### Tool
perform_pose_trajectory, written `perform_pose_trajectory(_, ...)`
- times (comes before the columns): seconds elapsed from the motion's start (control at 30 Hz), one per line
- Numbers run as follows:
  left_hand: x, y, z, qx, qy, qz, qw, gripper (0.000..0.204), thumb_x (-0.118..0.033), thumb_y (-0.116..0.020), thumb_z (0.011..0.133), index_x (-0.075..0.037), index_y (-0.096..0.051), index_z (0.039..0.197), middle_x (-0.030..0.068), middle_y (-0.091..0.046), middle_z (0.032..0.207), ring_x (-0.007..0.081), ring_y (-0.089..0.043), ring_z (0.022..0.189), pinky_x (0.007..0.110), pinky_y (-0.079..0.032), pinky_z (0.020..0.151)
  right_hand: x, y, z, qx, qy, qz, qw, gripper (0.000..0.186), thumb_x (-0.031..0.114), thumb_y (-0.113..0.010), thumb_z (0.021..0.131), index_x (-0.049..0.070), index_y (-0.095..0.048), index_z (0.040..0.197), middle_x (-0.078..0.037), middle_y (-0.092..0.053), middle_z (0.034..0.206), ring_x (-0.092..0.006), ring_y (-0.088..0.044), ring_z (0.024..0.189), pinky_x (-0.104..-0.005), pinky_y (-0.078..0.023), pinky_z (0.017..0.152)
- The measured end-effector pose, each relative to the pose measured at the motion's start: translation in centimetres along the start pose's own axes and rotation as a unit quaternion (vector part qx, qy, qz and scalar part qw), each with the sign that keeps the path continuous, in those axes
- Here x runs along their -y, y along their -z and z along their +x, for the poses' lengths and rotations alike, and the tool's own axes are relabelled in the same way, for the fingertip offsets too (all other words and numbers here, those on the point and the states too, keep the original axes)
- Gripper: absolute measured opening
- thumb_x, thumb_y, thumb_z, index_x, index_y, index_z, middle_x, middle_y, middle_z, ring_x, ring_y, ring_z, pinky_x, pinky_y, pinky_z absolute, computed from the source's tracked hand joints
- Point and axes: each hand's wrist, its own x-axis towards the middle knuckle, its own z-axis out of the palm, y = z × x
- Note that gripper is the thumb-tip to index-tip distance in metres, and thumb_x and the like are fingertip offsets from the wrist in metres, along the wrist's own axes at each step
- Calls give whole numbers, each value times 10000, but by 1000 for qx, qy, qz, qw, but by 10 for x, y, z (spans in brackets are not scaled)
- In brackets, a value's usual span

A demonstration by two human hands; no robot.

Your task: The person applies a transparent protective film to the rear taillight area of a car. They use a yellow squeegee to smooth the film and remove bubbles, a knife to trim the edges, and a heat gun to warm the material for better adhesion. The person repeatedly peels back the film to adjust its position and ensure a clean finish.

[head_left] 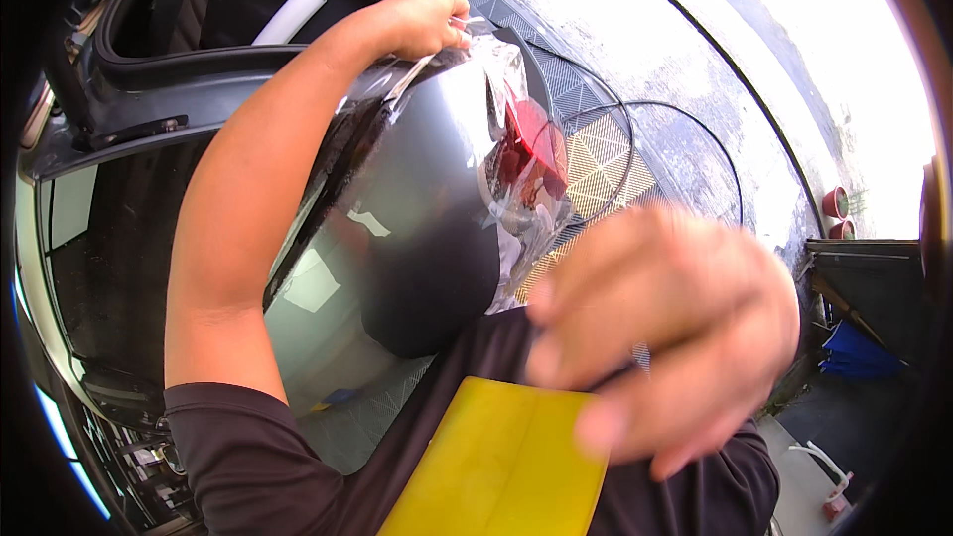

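Note:
My left hand [429,25] reaches over the rear corner of a dark grey car [417,159]. Its fingers are closed on the edge of a clear plastic film [504,65]. Crumpled, the film hangs down over the red tail light [536,144]. My right hand [675,333] is raised close in front of me, smeared by motion. Beside its fingertips, low in the view, is a flat yellow plastic squeegee [496,462]; whether the hand touches it I cannot tell.
A white roll [298,8] lies in the car's open trunk. A black hose [685,109] loops over patterned floor tiles [601,164]. At the right are a dark cabinet [869,263], a blue folded item [856,349] and small reddish pots [836,202].

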Motion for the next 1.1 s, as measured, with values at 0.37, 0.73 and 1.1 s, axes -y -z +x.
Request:
perform_pose_trajectory(0.37, 4, -5, 18, -49, -45, 5, 998, 258, -218, -729, 920, -9, -592, 855, 80, -602, 653, 160, -553, 563, 345, -453, 537, -73, -132, -26, 8, -333, -267, 904, 249, 189, -673, 893, 12, -500, 922, -144, -577, 803, -332, -654, 765, -437, -536, 647)
perform_pose_trajectory(0.73, -3, 13, -3, -28, 129, -182, 974, 315, -326, -746, 918, -36, -628, 888, 58, -624, 707, 122, -560, 543, 273, -445, 494, -108, 7, -10, -132, -500, -278, 809, 356, 309, -677, 909, -8, -570, 1033, -225, -702, 880, -410, -697, 835, -485, -548, 762)
perform_pose_trajectory(1.1, -49, 22, -129, -128, 58, -11, 990, 465, -151, -687, 883, 20, -588, 1303, 159, -698, 865, 300, -663, 779, 385, -516, 744, -117, 30, -8, -120, -365, -416, 824, 160, 152, -623, 929, 28, -591, 1025, -183, -675, 898, -371, -679, 842, -483, -532, 778)
